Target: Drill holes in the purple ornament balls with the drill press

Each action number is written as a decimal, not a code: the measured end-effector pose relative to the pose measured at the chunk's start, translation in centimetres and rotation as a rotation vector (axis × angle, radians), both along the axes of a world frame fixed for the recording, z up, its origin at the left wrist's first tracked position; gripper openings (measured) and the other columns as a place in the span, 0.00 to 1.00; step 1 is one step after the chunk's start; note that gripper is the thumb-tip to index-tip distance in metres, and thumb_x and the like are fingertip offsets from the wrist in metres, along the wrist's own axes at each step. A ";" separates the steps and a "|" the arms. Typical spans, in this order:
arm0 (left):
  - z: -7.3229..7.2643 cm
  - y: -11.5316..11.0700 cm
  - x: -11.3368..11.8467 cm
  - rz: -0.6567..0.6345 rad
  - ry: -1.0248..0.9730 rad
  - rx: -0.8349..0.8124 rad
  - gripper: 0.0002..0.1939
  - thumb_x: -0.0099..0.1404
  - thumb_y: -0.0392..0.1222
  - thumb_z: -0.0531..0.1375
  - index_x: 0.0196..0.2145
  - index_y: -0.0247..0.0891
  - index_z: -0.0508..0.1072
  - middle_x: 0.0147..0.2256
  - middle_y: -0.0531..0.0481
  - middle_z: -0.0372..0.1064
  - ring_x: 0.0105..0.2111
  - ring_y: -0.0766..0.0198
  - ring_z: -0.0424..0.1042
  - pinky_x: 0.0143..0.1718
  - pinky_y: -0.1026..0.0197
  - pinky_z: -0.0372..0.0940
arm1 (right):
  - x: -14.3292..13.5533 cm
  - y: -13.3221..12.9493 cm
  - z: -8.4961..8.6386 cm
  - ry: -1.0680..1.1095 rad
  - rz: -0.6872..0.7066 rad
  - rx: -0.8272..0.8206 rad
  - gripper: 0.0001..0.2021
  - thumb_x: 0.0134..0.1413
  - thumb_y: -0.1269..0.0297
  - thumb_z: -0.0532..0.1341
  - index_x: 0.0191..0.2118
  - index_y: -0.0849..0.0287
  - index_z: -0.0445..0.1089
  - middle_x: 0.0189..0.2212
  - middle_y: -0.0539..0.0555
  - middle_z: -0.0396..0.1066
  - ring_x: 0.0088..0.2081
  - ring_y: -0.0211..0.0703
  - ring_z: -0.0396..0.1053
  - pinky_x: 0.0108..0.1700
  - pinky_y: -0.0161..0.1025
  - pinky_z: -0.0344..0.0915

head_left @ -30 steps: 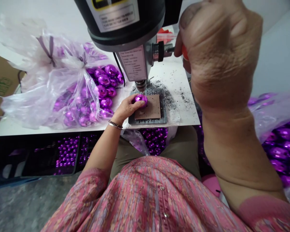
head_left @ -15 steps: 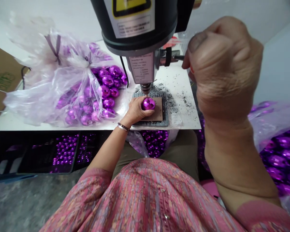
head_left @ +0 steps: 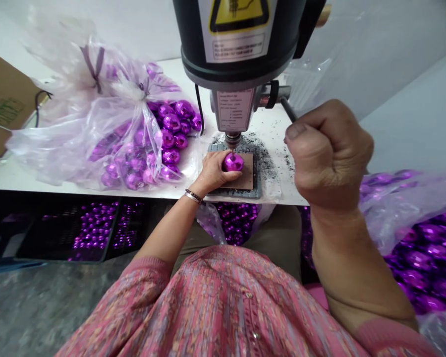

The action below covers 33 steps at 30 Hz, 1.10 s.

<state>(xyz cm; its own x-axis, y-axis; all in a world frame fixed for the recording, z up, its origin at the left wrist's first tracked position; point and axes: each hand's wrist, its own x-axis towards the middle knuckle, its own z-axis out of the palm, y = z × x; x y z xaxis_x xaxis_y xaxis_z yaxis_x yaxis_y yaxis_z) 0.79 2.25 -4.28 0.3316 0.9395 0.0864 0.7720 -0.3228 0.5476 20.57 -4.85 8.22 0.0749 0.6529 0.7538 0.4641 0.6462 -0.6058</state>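
Note:
My left hand [head_left: 213,171] grips a shiny purple mirror ball [head_left: 233,162] between thumb and fingers. The ball rests on a brown board [head_left: 247,173] lying on the grey base plate [head_left: 257,186] of a drill press [head_left: 241,49]. Directly above, the drill chuck [head_left: 233,139] holds a thin bit whose tip meets the top of the ball; how deep it sits I cannot tell. My right hand [head_left: 329,153] is closed in a fist round the feed lever [head_left: 289,109] at the right of the press; the lever's end is hidden inside it.
Clear plastic bags [head_left: 78,148] of purple balls lie on the white table [head_left: 40,184] at left. Dark shavings [head_left: 265,163] surround the base. Below are a black crate [head_left: 63,238] with balls and a bag of balls [head_left: 238,225]; another bag [head_left: 427,248] stands at right.
My right hand has come down and toward me, turning the feed lever lower. My left hand stays on the ball under the bit. The whole view has shifted slightly.

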 end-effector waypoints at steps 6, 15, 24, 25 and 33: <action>-0.5 0.1 -0.2 -0.015 -0.072 0.009 0.31 0.58 0.45 0.74 0.58 0.37 0.76 0.52 0.42 0.79 0.56 0.45 0.74 0.64 0.44 0.63 | 0.4 0.1 -1.6 -0.053 0.018 0.080 0.13 0.69 0.62 0.58 0.31 0.60 0.68 0.25 0.47 0.62 0.28 0.23 0.60 0.35 0.28 0.60; -0.6 0.0 -0.1 0.005 -0.081 0.029 0.33 0.56 0.43 0.75 0.58 0.37 0.76 0.53 0.42 0.79 0.56 0.45 0.74 0.63 0.45 0.65 | -0.2 1.3 -4.9 -0.018 -0.042 0.240 0.11 0.70 0.62 0.56 0.34 0.57 0.69 0.27 0.47 0.66 0.30 0.28 0.65 0.35 0.33 0.63; -0.3 -0.5 0.2 0.004 -0.052 0.044 0.29 0.56 0.44 0.76 0.54 0.37 0.78 0.49 0.43 0.80 0.53 0.45 0.76 0.60 0.44 0.68 | -1.0 1.7 -0.3 0.108 -0.083 0.133 0.18 0.72 0.59 0.54 0.28 0.61 0.63 0.24 0.48 0.61 0.27 0.26 0.60 0.31 0.32 0.58; -0.3 -0.7 0.1 0.011 -0.065 0.053 0.30 0.55 0.44 0.77 0.55 0.38 0.78 0.50 0.43 0.80 0.54 0.45 0.75 0.60 0.44 0.68 | -0.9 2.0 1.2 0.128 -0.077 0.072 0.19 0.72 0.62 0.53 0.27 0.62 0.60 0.23 0.48 0.59 0.26 0.25 0.58 0.32 0.31 0.58; 0.6 -4.7 -1.7 -0.079 -0.163 0.039 0.37 0.53 0.45 0.78 0.59 0.39 0.75 0.54 0.41 0.79 0.56 0.46 0.75 0.62 0.43 0.66 | -0.6 4.1 5.6 0.282 0.007 -0.114 0.15 0.71 0.63 0.55 0.29 0.60 0.63 0.20 0.45 0.59 0.24 0.25 0.60 0.38 0.31 0.65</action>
<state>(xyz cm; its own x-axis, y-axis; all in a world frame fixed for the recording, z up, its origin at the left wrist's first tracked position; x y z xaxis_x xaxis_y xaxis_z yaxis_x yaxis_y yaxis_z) -0.94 -2.49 -3.65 0.3828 0.9060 0.1806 0.6454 -0.4021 0.6494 20.00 -0.73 13.83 0.2660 0.7335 0.6255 0.2629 0.5691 -0.7791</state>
